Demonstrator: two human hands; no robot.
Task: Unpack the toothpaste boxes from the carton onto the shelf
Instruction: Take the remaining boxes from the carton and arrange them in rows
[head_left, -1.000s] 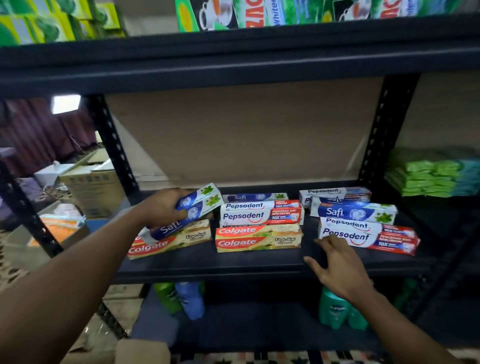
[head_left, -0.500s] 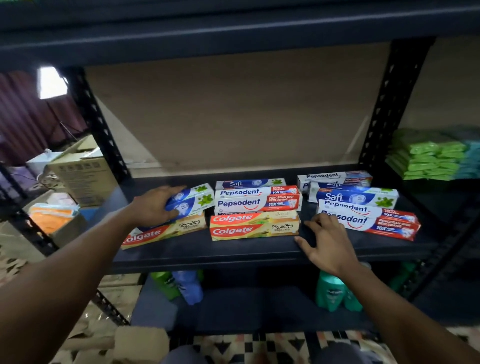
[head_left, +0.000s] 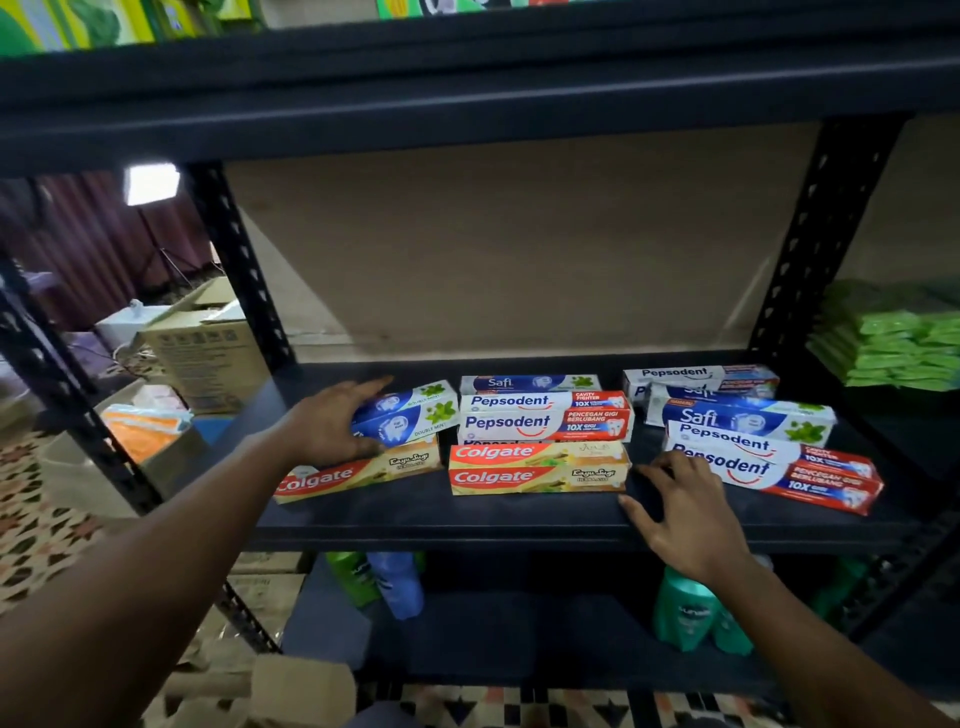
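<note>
Nearest, at the bottom edge: a cardboard flap (head_left: 301, 686), possibly the carton, too cropped to tell. On the near lip of the shelf (head_left: 467, 522): right hand (head_left: 685, 519) flat, fingers spread, holding nothing, fingertips at the left end of the near Pepsodent box (head_left: 774, 462). Further in, left: left hand (head_left: 332, 426) gripping a Safi box (head_left: 410, 415), thumb near and fingers over the top, lying on the left Colgate box (head_left: 358, 470). Placing step, seemingly almost finished. Next: release, nudge square beside the middle stack (head_left: 540, 441), then back down for another box.
</note>
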